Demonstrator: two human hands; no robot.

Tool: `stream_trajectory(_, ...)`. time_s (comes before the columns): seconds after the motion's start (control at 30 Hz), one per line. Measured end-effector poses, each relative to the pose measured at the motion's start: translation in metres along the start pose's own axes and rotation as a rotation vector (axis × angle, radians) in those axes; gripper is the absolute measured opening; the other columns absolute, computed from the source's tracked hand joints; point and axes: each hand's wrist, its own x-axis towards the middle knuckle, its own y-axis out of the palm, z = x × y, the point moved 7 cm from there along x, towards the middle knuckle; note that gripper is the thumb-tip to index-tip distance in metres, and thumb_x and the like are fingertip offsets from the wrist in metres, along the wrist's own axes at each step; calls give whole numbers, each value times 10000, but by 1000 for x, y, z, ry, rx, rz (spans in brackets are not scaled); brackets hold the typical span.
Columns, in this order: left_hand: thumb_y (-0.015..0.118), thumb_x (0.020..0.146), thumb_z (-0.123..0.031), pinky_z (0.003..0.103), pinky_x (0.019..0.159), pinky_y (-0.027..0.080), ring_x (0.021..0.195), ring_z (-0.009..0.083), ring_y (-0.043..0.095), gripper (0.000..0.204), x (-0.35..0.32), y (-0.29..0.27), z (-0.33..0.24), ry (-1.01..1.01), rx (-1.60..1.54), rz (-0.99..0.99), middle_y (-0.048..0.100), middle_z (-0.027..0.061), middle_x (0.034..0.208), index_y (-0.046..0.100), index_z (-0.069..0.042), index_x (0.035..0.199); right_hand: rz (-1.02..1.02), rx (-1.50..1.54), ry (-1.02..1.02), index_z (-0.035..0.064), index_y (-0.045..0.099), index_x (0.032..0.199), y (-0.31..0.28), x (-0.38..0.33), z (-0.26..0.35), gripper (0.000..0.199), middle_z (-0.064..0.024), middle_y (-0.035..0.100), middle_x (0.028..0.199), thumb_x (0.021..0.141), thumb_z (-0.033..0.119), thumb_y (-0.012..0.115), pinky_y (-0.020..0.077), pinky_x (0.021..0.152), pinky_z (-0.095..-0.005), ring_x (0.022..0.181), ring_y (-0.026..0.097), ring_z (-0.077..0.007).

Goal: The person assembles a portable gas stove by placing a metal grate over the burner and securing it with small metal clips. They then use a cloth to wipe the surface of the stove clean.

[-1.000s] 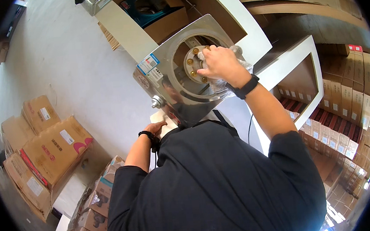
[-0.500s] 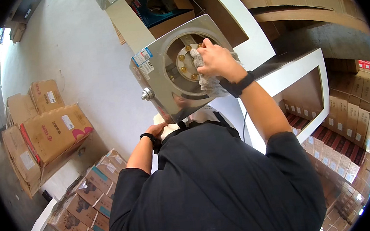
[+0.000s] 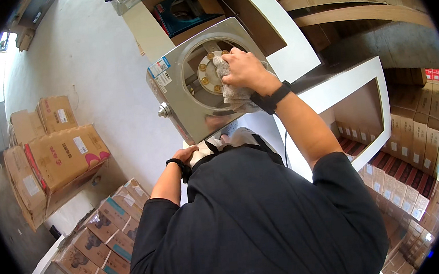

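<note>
Steel housing point(image 3: 194, 82) under right hand point(image 3: 244, 69) gripping rag point(image 3: 231, 87); left hand point(image 3: 186, 154) flat beneath; cartons point(image 3: 61, 159) alongside

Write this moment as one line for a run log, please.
right hand: presses grey rag on round plate | left hand: at steel machine housing lower edge

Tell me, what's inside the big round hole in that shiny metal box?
Inside the metal box sits a pale round plate with brass-coloured bolts. The right hand presses a grey cloth against it, hiding the plate's right side.
</note>
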Motion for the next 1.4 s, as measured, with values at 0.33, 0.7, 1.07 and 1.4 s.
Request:
stream_trajectory(0.33,629,947,-592,460,974,549,1178,357,644,817,36,-43,14,60,-167,-87,592,246,1395,518,25,1470,88,136,-32,149,732,1321,-13,5,5,524,-192,738,1216,801,214,756,554,998,-447,1111,693,-394)
stream_trajectory(0.7,659,855,-96,493,1096,443,1337,387,510,507,-225,-102,-199,1456,476,-1168,567,168,1366,576,-70,1354,618,216,183,90,729,1323,-17,42,3,440,-177,762,1144,904,219,694,558,899,-381,1010,729,-291)
stream_trajectory(1.07,645,907,-595,763,1190,56,1552,598,47,855,-179,-7,-234,1180,746,-1000,109,225,1742,349,-284,1647,733,-233,24,144,778,1199,-32,60,31,366,-164,761,1160,896,291,634,565,915,-433,1067,725,-348)
stream_trajectory(1.4,652,848,-531,778,1180,100,1538,603,110,818,-182,-8,-234,1119,844,-1017,215,216,1713,443,-260,1591,537,-122,-358,59,752,1191,-10,55,12,355,-221,744,1120,922,251,622,561,928,-496,1029,710,-414)
